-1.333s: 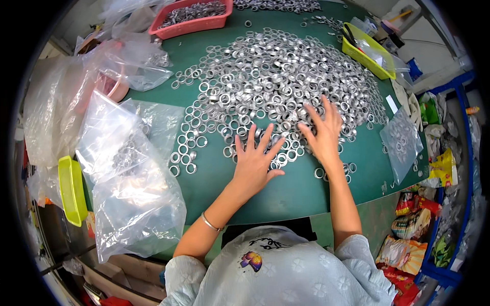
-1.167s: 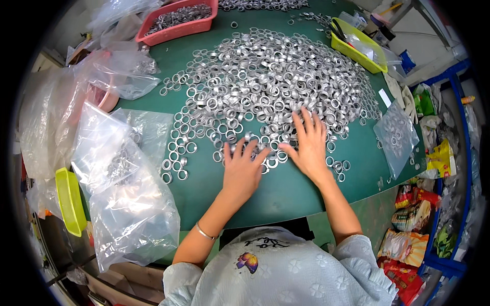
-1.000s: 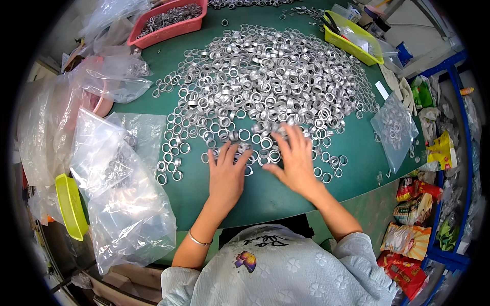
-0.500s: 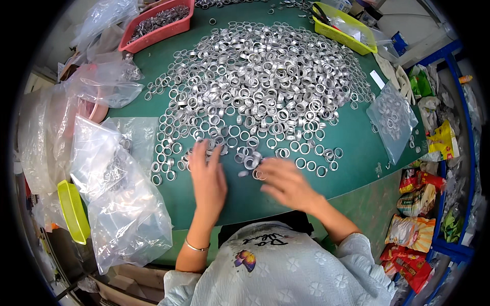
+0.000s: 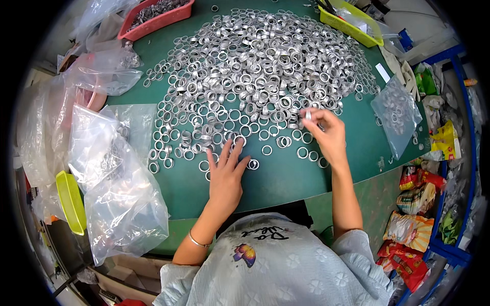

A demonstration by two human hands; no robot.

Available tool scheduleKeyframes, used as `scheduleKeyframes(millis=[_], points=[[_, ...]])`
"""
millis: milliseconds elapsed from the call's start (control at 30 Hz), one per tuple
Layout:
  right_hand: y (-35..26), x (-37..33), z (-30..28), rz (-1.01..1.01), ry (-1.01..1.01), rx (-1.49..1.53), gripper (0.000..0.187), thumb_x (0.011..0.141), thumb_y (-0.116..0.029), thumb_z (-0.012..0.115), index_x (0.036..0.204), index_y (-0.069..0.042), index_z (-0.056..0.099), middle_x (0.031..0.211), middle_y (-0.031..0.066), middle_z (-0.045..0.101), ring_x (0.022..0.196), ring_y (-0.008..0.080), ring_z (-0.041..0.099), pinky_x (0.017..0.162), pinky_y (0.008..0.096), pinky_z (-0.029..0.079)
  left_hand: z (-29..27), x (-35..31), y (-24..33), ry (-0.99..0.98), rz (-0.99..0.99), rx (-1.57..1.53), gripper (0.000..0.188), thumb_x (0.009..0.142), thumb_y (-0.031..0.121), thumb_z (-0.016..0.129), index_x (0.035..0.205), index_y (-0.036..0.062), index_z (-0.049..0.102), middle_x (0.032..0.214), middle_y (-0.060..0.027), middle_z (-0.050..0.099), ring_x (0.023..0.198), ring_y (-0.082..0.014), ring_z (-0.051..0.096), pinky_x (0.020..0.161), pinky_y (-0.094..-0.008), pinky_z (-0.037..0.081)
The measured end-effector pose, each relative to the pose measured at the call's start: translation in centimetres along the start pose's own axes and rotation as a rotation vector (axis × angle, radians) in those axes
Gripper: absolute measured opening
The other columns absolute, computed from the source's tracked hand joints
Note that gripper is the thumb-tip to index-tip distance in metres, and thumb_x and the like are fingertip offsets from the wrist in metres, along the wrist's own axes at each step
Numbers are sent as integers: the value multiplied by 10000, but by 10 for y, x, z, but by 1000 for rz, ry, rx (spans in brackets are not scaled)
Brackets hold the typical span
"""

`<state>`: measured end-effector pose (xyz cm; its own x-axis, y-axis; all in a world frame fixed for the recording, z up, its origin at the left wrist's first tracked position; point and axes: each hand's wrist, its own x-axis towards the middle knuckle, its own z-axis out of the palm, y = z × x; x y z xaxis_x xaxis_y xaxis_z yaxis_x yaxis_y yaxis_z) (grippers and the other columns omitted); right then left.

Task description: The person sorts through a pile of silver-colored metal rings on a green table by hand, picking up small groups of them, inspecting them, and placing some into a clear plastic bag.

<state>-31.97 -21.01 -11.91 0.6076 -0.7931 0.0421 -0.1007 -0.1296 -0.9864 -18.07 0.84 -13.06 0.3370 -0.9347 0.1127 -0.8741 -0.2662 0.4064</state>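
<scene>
Left hand (image 5: 226, 178) is palm-down with fingers fanned out, gripping nothing, tips among loose rings at the near-left edge of the ring heap (image 5: 275, 66). Right hand (image 5: 329, 135) curls inward at the heap's near-right edge, thumb and fingers pinching a ring (image 5: 308, 116) (maybe more than one, too small to tell). Can't make out which way its hole faces; being round, no long axis. Heap's way past counting. One red tray (image 5: 158, 24) sits far left of it.

Dark cursive lettering (image 5: 264, 234) runs across the chest of the pale shirt (image 5: 298, 273).
</scene>
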Motion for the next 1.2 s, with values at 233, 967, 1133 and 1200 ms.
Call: scheduleKeyframes(millis=[233, 967, 1133, 1200], points=[[-26, -66, 24, -41, -272, -16, 187, 721, -16, 711, 872, -39, 602, 933, 76, 654, 802, 141, 594, 716, 258, 466, -13, -10, 34, 199, -226, -542, 315, 782, -83, 532, 1076, 15, 585, 1226, -194, 473, 1171, -352, 450, 978, -396, 354], [13, -17, 17, -304, 268, -948, 184, 753, -196, 701, 786, -32, 626, 900, 83, 557, 856, 263, 480, 749, 360, 343, 33, -4, 28, -436, -695, -2868, 178, 911, 107, 486, 1006, -35, 537, 830, -66, 481, 638, -106, 384, 458, -213, 358], [-4, -30, 9, -252, 188, -471, 94, 744, -99, 693, 749, -31, 628, 867, 74, 558, 830, 250, 487, 748, 341, 377, 6, 6, 47, -237, -1009, -2312, 290, 923, 145, 485, 1168, -7, 518, 975, -93, 577, 821, -135, 558, 653, -212, 459], [-23, -43, 12, -235, -81, -358, 71, 723, -50, 689, 750, -19, 631, 891, 79, 584, 839, 243, 513, 760, 327, 414, -1, 17, 57, -185, -1012, -2396, 324, 916, 126, 500, 1213, -4, 500, 1061, -113, 581, 922, -158, 575, 698, -221, 482]])
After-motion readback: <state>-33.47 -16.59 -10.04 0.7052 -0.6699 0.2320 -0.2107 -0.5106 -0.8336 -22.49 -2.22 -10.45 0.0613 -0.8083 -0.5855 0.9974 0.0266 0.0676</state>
